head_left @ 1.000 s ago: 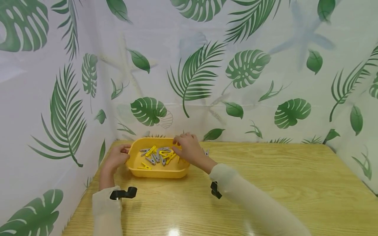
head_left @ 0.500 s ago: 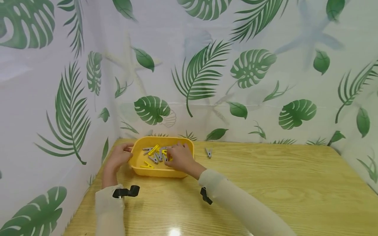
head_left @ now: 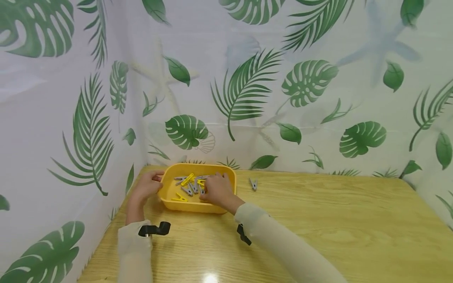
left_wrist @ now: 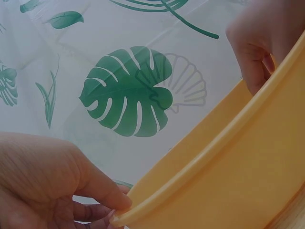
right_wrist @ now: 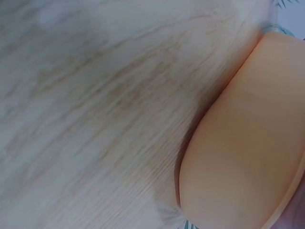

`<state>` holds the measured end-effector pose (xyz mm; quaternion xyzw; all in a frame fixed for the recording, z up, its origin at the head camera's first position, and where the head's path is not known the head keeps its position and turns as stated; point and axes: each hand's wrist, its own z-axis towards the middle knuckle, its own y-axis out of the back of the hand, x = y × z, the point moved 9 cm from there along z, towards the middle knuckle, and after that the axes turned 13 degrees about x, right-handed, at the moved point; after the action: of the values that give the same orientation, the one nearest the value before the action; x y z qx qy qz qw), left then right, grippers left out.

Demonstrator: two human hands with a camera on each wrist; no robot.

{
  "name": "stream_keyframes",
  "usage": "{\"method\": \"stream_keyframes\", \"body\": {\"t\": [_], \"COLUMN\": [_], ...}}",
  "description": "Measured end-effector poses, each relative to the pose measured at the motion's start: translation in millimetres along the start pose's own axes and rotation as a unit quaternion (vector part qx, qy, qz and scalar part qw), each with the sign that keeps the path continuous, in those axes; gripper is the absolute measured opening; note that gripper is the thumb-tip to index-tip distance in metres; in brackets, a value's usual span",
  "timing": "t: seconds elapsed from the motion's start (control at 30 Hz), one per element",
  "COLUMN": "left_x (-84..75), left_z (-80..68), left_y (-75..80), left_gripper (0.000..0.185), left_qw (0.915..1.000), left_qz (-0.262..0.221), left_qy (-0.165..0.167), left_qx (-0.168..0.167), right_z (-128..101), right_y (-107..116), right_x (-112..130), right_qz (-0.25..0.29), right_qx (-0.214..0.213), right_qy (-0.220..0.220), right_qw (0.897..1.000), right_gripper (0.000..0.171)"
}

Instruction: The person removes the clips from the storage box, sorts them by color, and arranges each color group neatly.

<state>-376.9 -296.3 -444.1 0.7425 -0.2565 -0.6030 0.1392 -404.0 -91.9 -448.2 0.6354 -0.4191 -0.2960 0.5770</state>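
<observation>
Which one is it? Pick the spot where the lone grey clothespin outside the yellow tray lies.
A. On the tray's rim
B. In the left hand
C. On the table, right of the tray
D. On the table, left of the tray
C: the grey clothespin lies alone on the wooden table, right of the yellow tray and apart from it.

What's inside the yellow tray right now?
The yellow tray holds a loose pile of clothespins, some grey and some yellow. The right hand reaches in and covers the tray's right part, so whatever lies under it is hidden.
</observation>
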Motion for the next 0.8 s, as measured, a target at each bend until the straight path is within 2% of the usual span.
{"method": "stream_keyframes", "body": {"t": [0.23, 0.43, 0.6, 0.8], "left_x": [-0.7, -1.1, -2.5, -5.0], "left_z": [0.1, -0.1, -1.4, -2.5], "left_y": [0.5, 1.3, 2.5, 1.4], "left_gripper": [0.057, 0.057, 0.057, 0.056], "left_qw": [1.0, 1.0, 1.0, 1.0], "left_qz": [0.002, -0.004, -0.005, -0.001], "left_qy": [-0.004, -0.003, -0.004, -0.01], "left_qx": [0.0, -0.003, -0.005, -0.002], "right_z": [4.1, 4.5, 5.3, 8.9], "right_y": [-2.3, -1.6, -1.8, -5.1], "right_x": [-1.4, -1.5, -1.7, -4.4], "right_qz": [-0.005, -0.015, -0.001, -0.001], "right_qx": [0.013, 0.009, 0.012, 0.025], "right_qy": [-0.015, -0.016, -0.012, -0.037], "right_qw": [1.0, 1.0, 1.0, 0.999], "right_gripper": [0.037, 0.043, 0.049, 0.054]}}
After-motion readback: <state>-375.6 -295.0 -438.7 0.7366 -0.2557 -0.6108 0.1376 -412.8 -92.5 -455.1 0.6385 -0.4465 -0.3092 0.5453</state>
